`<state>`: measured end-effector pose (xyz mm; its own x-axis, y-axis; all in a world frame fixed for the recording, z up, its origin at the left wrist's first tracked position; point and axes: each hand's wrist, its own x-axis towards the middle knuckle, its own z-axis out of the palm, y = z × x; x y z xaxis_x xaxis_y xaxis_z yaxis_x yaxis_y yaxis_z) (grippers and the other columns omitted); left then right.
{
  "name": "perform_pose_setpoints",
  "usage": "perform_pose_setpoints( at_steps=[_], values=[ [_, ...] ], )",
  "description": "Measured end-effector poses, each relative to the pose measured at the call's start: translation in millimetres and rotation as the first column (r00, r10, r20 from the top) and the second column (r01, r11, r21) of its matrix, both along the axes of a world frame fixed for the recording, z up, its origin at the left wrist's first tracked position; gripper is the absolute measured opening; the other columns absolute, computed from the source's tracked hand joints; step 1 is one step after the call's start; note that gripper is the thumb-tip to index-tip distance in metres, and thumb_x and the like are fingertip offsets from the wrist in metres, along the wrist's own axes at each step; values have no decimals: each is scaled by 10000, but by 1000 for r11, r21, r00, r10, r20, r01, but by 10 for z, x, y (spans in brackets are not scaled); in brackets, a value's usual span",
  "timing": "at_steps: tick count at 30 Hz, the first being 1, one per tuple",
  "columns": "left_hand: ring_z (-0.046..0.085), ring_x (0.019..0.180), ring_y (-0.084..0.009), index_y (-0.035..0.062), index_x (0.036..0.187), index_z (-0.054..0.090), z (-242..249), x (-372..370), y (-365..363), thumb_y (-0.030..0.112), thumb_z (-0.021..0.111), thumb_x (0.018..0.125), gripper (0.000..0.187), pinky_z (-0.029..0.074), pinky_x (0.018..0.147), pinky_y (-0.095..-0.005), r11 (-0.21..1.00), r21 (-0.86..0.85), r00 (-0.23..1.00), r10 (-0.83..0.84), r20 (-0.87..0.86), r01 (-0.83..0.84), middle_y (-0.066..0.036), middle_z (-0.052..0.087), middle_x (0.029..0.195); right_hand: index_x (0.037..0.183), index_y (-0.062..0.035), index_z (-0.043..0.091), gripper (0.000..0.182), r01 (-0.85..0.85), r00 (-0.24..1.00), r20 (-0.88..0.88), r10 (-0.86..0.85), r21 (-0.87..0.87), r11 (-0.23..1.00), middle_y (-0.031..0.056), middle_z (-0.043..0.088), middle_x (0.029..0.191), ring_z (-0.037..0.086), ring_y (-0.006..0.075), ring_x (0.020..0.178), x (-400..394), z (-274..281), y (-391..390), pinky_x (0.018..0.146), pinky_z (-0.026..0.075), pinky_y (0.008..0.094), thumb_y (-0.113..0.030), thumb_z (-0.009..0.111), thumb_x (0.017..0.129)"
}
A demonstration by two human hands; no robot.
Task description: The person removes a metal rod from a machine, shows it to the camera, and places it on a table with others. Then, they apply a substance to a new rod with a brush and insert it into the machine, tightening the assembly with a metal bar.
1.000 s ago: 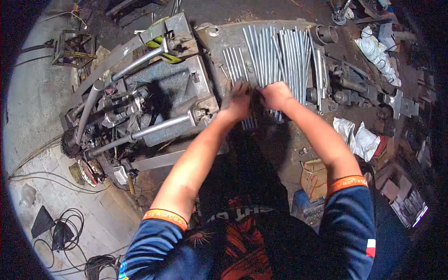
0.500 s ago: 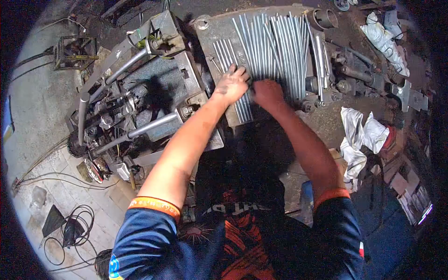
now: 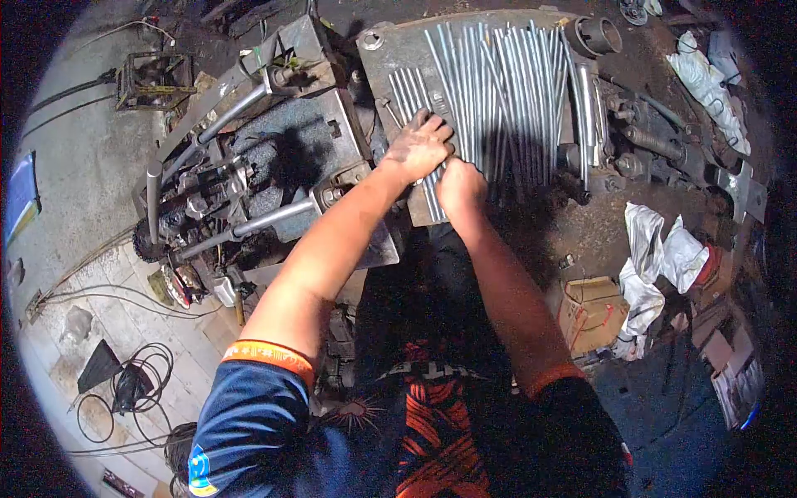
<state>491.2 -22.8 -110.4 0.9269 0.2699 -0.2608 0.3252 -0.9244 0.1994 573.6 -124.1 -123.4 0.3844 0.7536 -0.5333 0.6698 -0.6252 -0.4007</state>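
Leftward has gone the right hand: half a second ago it stood at the near end of the wide fan of rods, and now it sits just off that fan's near left corner, close against the left hand. The left hand keeps roughly its place to the left of the fan, palm down over the small group of rods. These rods show both beyond that hand and on the near side of it, left of the fan, on the metal surface.

That shift suggests the work is now centred on the small group, with both hands at it and the fan left alone. The right hand is closed into a fist; whether a rod is inside it I cannot tell. The left hand's darkened fingers curl over the small group, touching it, but how firmly they hold, or whether they merely rest, does not show. The fan looks much as it did, its rods side by side with a few crossing at a slant, and its near part now lies in shadow.

Right of the fan lie thicker bars; at its far right corner rests a short pipe ring.
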Motion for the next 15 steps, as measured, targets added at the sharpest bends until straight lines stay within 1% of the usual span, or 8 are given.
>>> perform_pose_setpoints(
  at_steps=[2, 5, 7, 8, 10, 11, 13, 15],
  values=[
    [481, 1085, -198, 180, 913, 684, -1, -12, -11, 176, 513, 797, 208, 316, 1034, -461, 1000, 9, 1000, 9, -5, -9, -11, 562, 1030, 804, -3, 640, 135, -20, 1000, 6, 20, 1, 1000, 231, 648, 814, 639, 394, 797, -17, -45, 3, 707, 508, 481, -95, 607, 711],
    [485, 1071, -205, 201, 937, 682, 5, -15, -32, 187, 510, 803, 219, 314, 1030, -482, 998, 51, 1000, 23, 9, -24, -10, 560, 1004, 820, -7, 636, 138, 1, 1000, -2, -1, 19, 1000, 223, 653, 826, 645, 380, 805, -30, -88, 33, 708, 513, 470, -101, 609, 723],
    [489, 1060, -214, 221, 937, 682, -6, -18, -42, 207, 511, 809, 214, 307, 1027, -505, 996, 46, 996, 82, -20, -81, -12, 557, 985, 823, -5, 634, 139, 59, 998, 23, -58, -53, 997, 219, 656, 841, 649, 368, 815, -111, -163, 84, 712, 519, 460, -112, 603, 740],
    [489, 1060, -214, 221, 937, 682, -16, -22, -40, 207, 511, 809, 214, 307, 1027, -505, 995, 46, 996, 87, -21, -86, -12, 557, 985, 823, -5, 634, 139, 54, 998, 22, -53, -53, 997, 219, 656, 841, 649, 368, 815, -123, -196, 86, 712, 519, 460, -112, 603, 740],
    [492, 1058, -222, 228, 932, 680, -31, -40, -35, 214, 512, 810, 207, 297, 1023, -527, 987, 31, 987, 158, -24, -158, -11, 560, 1000, 821, -7, 637, 139, 62, 997, 36, -61, -35, 997, 214, 659, 850, 651, 363, 819, -127, -79, 138, 712, 523, 453, -121, 593, 754],
    [492, 1058, -222, 228, 932, 680, -40, -47, -15, 214, 512, 810, 207, 297, 1023, -527, 987, 29, 987, 162, -26, -161, -11, 560, 1000, 821, -7, 637, 139, 59, 998, 34, -58, -37, 998, 214, 659, 850, 651, 363, 819, -117, -91, 154, 712, 523, 453, -121, 593, 754],
    [494, 1057, -227, 232, 940, 678, -62, -61, -2, 200, 507, 808, 218, 287, 1026, -534, 987, 21, 987, 160, -32, -159, -6, 565, 1013, 826, -20, 644, 146, -11, 1000, 11, 11, -8, 1000, 210, 659, 858, 649, 368, 819, -75, -116, 164, 709, 521, 458, -139, 592, 761],
    [496, 1056, -230, 230, 947, 678, -68, -44, -17, 186, 501, 807, 230, 283, 1026, -539, 984, 15, 984, 177, -24, -177, -5, 568, 1018, 828, -28, 647, 143, -19, 1000, 17, 19, -12, 1000, 204, 660, 855, 648, 368, 814, -46, -77, 178, 710, 519, 459, -140, 600, 753]
  ],
)
